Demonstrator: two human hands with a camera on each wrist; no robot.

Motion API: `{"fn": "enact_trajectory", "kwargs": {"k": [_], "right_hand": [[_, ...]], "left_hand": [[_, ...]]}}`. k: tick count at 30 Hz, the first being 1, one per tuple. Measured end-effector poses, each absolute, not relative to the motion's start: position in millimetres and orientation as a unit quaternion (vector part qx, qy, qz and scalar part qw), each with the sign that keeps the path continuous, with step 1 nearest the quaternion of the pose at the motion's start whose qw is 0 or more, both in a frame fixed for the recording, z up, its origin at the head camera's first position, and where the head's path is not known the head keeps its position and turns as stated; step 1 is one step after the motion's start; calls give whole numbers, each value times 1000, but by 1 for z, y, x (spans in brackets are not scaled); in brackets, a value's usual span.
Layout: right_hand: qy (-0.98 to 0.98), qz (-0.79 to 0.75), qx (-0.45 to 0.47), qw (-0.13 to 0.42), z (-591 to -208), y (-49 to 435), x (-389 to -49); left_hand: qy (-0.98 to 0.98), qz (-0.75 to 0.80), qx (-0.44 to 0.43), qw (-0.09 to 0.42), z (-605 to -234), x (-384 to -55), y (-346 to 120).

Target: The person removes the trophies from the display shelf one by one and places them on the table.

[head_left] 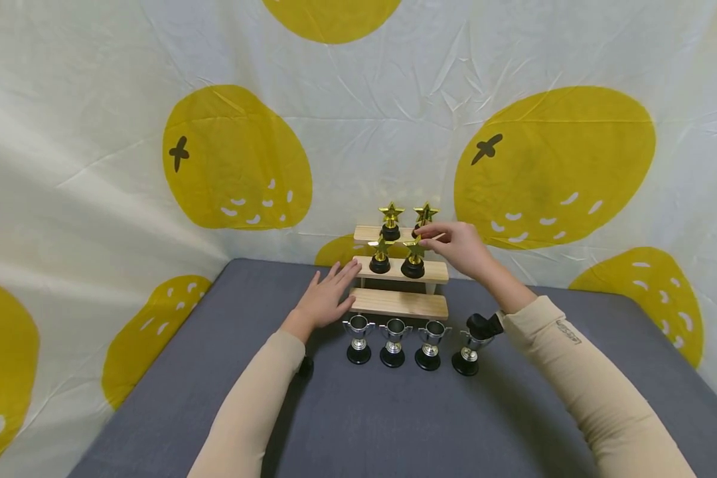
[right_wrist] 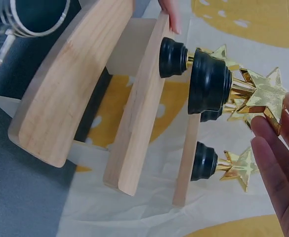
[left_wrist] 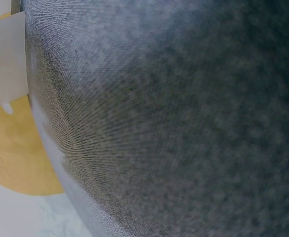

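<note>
So the gold star trophy is being pinched by its star in the fingertips of the right hand, over the right part of the middle step of the wooden stand, towards the back edge of the worktop. A bit of gap seems to show under its base in the right wrist view, so it's probably best lowered straight down, base level, well inside the step's front edge. The left hand is spread, fingertips at the step's left end; a light touch should be plenty there, since the stand could get slid by a hard shove. Spacing is best judged off the neighbour trophy tbh. The back trophy at the top step's right end shouldn't be nudged by the knuckles, and the wrist camera needs watching, as the rightmost silver cup, by the stand's front right corner, could get clipped.
</note>
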State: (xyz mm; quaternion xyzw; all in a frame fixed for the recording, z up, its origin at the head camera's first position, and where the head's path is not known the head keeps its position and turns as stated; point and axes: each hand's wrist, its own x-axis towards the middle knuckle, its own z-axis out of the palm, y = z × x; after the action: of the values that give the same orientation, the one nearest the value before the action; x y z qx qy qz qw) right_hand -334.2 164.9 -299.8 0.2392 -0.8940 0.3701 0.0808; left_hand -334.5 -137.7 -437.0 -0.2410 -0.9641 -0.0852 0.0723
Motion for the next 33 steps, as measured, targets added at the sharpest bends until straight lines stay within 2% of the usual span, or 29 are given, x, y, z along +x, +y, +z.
{"fn": "enact_trajectory", "kwargs": {"k": [17,33], "right_hand": [[-873,392,272,102,-296,177,-296],[-845,441,281,110,-305,184,-266]], "left_hand": [[-963,-79,-246,81,-436,-334,-138],[-965,-86,-241,65,-434,-332,-137]]}}
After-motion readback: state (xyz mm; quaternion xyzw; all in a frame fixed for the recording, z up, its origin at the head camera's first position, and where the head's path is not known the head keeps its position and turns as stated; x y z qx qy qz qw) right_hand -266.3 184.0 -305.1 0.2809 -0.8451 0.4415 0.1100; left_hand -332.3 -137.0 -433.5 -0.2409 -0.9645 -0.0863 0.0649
